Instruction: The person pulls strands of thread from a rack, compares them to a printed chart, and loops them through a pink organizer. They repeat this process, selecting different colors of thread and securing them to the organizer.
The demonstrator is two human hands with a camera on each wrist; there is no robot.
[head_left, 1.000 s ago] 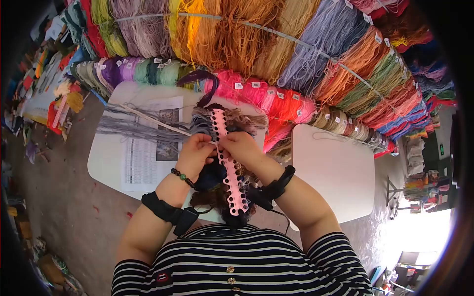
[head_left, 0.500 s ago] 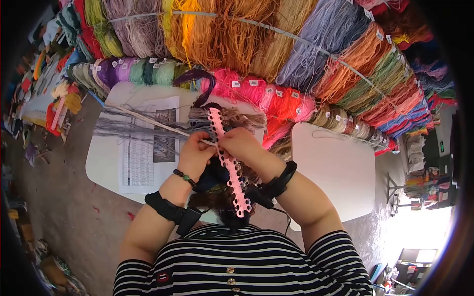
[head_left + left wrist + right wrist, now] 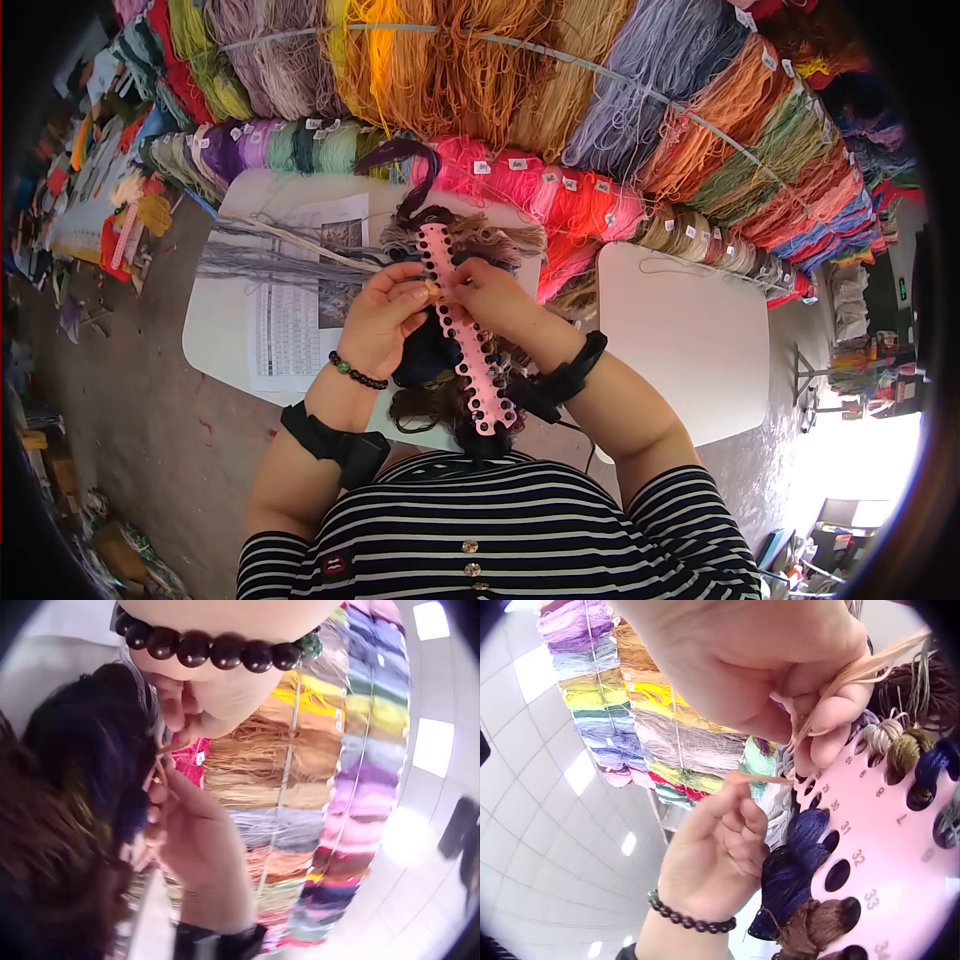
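Observation:
A long pink card (image 3: 465,345) with numbered holes, dark thread bundles hanging from it, lies slanted between the hands. The left hand (image 3: 375,320), wearing a beaded bracelet, pinches a peach thread (image 3: 761,779) between thumb and finger; the thread runs to the card's edge in the right wrist view. Across the card, the right hand (image 3: 492,300) pinches a peach strand (image 3: 877,666) against that edge, fingers curled. Both hands (image 3: 217,712) meet at the peach thread in the left wrist view. Navy thread (image 3: 791,862) and brown thread (image 3: 814,926) hang from nearby holes.
Grey strands (image 3: 270,262) and a printed sheet (image 3: 280,345) lie on the left white table (image 3: 215,310). Another white table (image 3: 685,350) stands at right. Colourful yarn hanks (image 3: 480,90) line the far side. Dark thread (image 3: 90,750) fills the left wrist view's left side.
The left hand has shifted slightly left, opening a small gap from the right hand, and peach thread now shows at its fingertips. The right hand stays at the card.

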